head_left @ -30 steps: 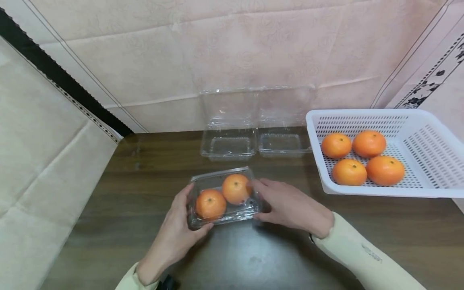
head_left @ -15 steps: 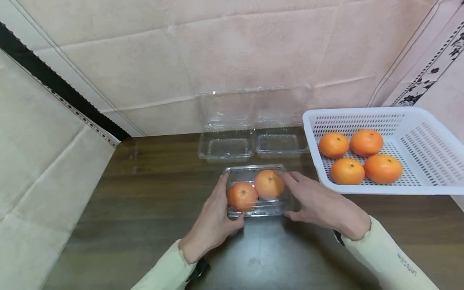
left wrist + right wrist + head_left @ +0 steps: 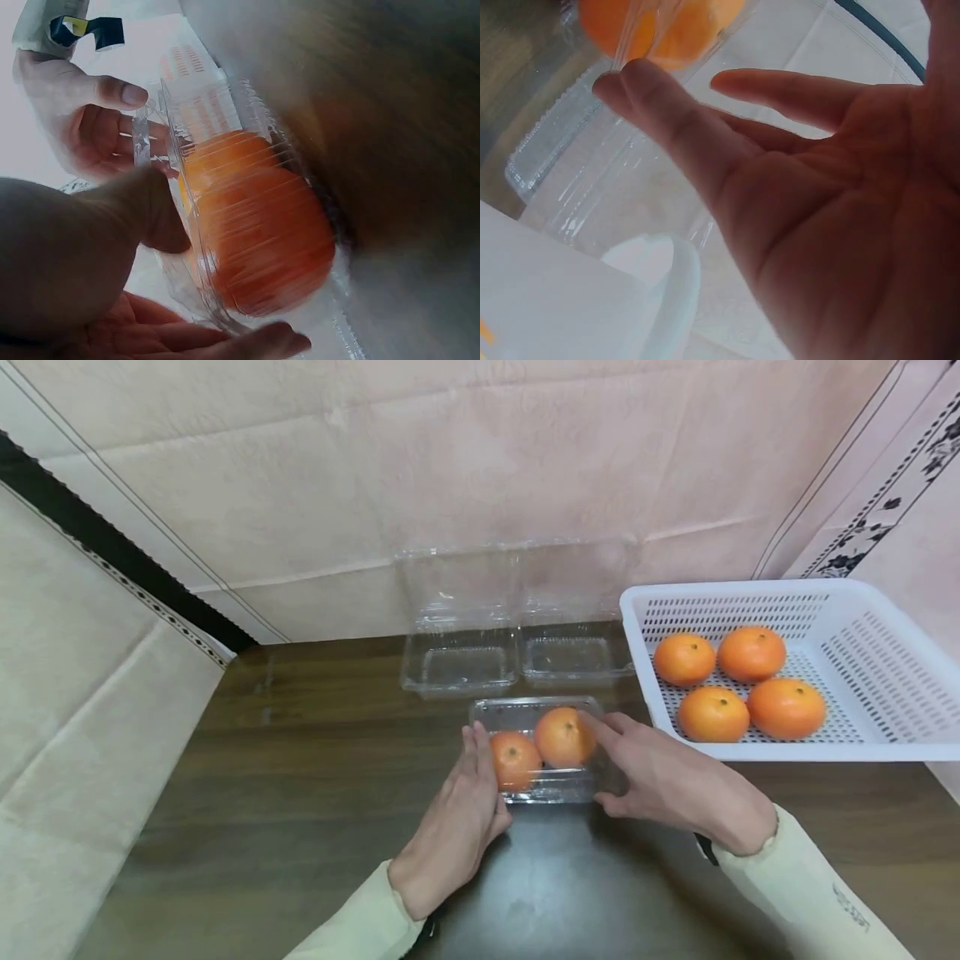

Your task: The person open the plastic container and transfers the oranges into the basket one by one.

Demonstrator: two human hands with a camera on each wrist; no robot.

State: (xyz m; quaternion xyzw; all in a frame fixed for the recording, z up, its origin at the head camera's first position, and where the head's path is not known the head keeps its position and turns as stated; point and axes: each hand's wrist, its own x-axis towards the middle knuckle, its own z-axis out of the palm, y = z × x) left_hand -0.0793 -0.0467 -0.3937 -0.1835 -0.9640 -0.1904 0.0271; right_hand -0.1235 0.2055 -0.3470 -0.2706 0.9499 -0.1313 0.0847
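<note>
A clear plastic clamshell box [image 3: 558, 789] lies on the table with two mandarins inside, one front left [image 3: 515, 762] and one back right [image 3: 564, 737]. Its lid appears to be down. My left hand [image 3: 457, 818] rests its straight fingers along the box's left side, thumb at the front corner. At the right end, my right hand [image 3: 667, 772] has its fingers extended and thumb spread, touching or nearly touching the plastic. The right wrist view shows that palm [image 3: 810, 217] bare, fingertips near the box edge. In the left wrist view, the nearer mandarin [image 3: 262, 240] shows through ribbed plastic.
Two open clear boxes stand side by side at the back, left [image 3: 459, 668] and right [image 3: 567, 660], lids raised against the cloth-covered wall [image 3: 450, 468]. A white perforated basket [image 3: 885, 752] with several mandarins [image 3: 787, 708] is at right. The table [image 3: 300, 810] is dark wood.
The filled box has moved right and slightly back, turning square to the table, with both hands following. My left fingers have since straightened along its side.
</note>
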